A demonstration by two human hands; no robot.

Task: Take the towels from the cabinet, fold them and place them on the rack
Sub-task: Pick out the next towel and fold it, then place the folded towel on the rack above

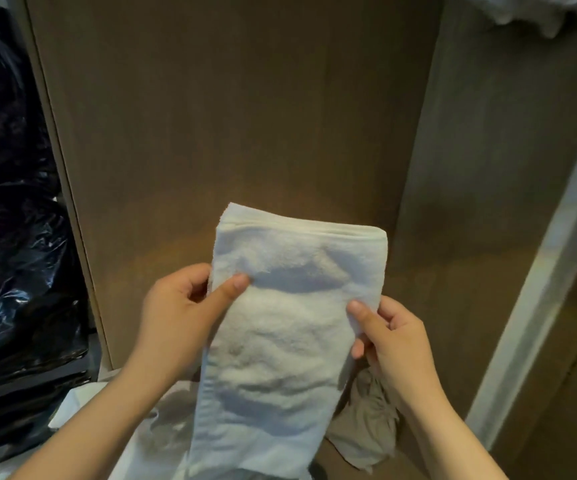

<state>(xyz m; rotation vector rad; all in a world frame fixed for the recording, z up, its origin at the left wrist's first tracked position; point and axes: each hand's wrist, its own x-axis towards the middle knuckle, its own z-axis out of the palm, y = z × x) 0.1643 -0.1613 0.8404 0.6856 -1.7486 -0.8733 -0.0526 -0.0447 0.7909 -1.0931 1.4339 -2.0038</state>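
The white towel [280, 334] was held in the air by both hands, in front of the brown back panel [228, 116] of the cabinet. It was folded into a long, narrow band. Its upper end showed a hem with stacked layers along the edge. Its lower end hung toward the bottom of the view, between the two forearms.

The left grip [179, 306] grasped the towel's left edge, in its upper half. The thumb [233, 285] lay flat on the front face of the cloth, and the curled fingers [193, 275] went behind the edge. The right grip [397, 337] grasped the towel's right edge, slightly lower than the left grip. Its thumb pressed on the front face, and its fingers were curled round the edge behind the cloth. Both grips were clenched on the cloth; neither was released.

A crumpled grey cloth [366, 427] showed below the right grip, partly hidden by the towel. Black plastic bags [13, 237] filled the space to the left of the back panel's left edge. A white object [82, 400] showed under the left forearm; its kind could not be determined. A brown side panel [481, 168] stood to the right, with a pale upright frame [536, 278] beyond it. White fabric [539, 12] showed in the upper right corner of the view.
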